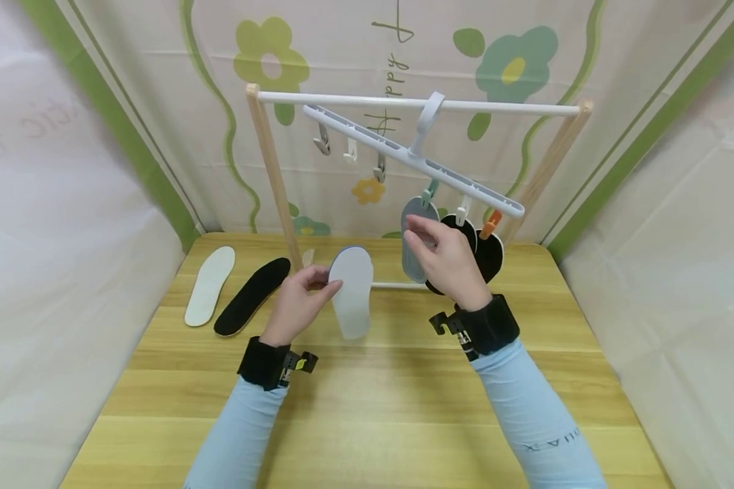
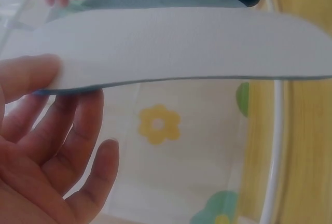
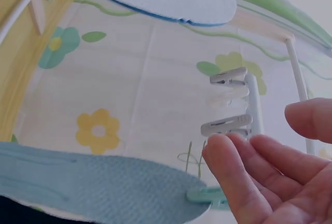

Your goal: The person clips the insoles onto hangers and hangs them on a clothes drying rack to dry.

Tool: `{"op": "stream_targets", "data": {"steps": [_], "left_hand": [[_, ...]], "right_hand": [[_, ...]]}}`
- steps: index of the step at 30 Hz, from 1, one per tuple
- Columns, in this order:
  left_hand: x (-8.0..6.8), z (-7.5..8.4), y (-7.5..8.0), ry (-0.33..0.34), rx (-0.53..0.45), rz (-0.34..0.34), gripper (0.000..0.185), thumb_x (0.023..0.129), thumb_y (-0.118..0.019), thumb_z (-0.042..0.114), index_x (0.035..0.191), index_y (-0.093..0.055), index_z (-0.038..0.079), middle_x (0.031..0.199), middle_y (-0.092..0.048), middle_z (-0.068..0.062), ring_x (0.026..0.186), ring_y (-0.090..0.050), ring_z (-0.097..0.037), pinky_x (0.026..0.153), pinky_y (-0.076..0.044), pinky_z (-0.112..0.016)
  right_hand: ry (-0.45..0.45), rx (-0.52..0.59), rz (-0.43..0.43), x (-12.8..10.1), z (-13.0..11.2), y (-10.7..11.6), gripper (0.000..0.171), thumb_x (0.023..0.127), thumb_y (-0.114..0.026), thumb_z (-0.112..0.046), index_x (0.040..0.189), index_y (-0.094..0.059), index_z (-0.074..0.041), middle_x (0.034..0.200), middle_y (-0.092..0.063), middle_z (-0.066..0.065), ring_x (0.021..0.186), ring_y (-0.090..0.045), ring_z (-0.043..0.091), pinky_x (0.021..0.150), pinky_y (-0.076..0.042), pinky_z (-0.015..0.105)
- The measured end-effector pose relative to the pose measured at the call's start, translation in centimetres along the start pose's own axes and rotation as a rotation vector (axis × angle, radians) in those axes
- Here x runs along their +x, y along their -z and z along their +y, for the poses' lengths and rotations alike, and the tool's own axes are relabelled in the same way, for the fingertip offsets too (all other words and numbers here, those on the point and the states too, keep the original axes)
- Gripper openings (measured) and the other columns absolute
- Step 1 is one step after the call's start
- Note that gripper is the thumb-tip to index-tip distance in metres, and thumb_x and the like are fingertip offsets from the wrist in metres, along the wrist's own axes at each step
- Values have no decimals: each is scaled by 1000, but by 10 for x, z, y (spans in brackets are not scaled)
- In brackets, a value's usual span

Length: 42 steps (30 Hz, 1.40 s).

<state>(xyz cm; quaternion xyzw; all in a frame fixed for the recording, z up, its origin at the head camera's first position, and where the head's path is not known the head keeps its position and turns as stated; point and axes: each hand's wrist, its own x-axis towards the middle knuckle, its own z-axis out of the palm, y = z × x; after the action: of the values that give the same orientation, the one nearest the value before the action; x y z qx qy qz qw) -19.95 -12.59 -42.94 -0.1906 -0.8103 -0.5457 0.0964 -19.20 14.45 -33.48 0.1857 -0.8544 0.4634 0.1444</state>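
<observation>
Head view: my left hand [image 1: 296,299] pinches a white insole [image 1: 351,292] at its heel edge, thumb on top and fingers beneath, holding it above the table [image 1: 367,401]. My right hand [image 1: 449,261] is raised with relaxed fingers, gripping nothing, just in front of the grey insole [image 1: 411,234] hung from a green clip [image 1: 429,193] on the hanger [image 1: 403,156]. I judge the hanging step is in hand: next, the insole must go up from my grip to a free clip [image 1: 379,168], which must be squeezed apart. The insole is thin, flexible foam, blue-edged, finely textured. Two insoles, cream [image 1: 210,285] and black [image 1: 252,295], lie left of my grip.
</observation>
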Motion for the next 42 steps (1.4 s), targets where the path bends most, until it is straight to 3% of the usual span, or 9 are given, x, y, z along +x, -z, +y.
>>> {"op": "stream_targets", "data": {"steps": [10,17,21,26,30,35,42], "left_hand": [[7,-5,-2,15,-29,6,21,92,-73,22,107,-71,7,96,-70,-4,88,-65,-18,83,-56,-36],[12,-6,-2,32,-69,24,22,92,-74,22,107,-71,7,97,-69,-5,89,-65,-20,82,-56,-38],[16,-6,-3,49,-80,21,22,92,-73,23,108,-71,8,97,-68,-5,90,-64,-20,81,-56,-37],[19,-5,-4,62,-106,11,22,93,-72,23,108,-70,7,98,-67,-7,90,-65,-21,79,-57,-33],[22,-7,-5,68,-107,7,23,93,-72,25,107,-70,8,98,-67,-7,90,-65,-21,79,-57,-33],[23,-12,-5,78,-108,5,25,92,-73,28,107,-70,8,99,-65,-7,90,-64,-21,79,-57,-34],[26,-12,-4,70,-92,14,26,92,-73,29,106,-71,8,101,-64,-7,91,-64,-21,79,-56,-32]], "right_hand": [[-18,18,-20,27,-12,-5,42,103,-56,-20,139,-53,0,133,-61,14,116,-62,22,95,-51,32],[-101,175,-8,45,-15,-12,46,102,-58,-23,142,-50,-1,140,-55,16,125,-56,22,101,-46,30],[-137,209,3,56,-15,-19,53,102,-57,-24,148,-42,-1,148,-47,16,134,-47,22,105,-42,28],[-206,188,-17,69,-15,-23,66,102,-56,-33,154,-28,-5,157,-32,12,144,-31,23,113,-31,32],[-301,240,-12,81,-12,-26,73,100,-59,-39,158,-23,-13,160,-27,12,146,-25,27,116,-25,39],[-349,355,11,92,-9,-30,69,99,-61,-34,157,-26,-18,158,-32,13,145,-28,29,115,-25,48],[-297,446,47,103,-12,-37,61,100,-61,-31,152,-36,-15,157,-34,4,139,-39,23,114,-26,53]]}}
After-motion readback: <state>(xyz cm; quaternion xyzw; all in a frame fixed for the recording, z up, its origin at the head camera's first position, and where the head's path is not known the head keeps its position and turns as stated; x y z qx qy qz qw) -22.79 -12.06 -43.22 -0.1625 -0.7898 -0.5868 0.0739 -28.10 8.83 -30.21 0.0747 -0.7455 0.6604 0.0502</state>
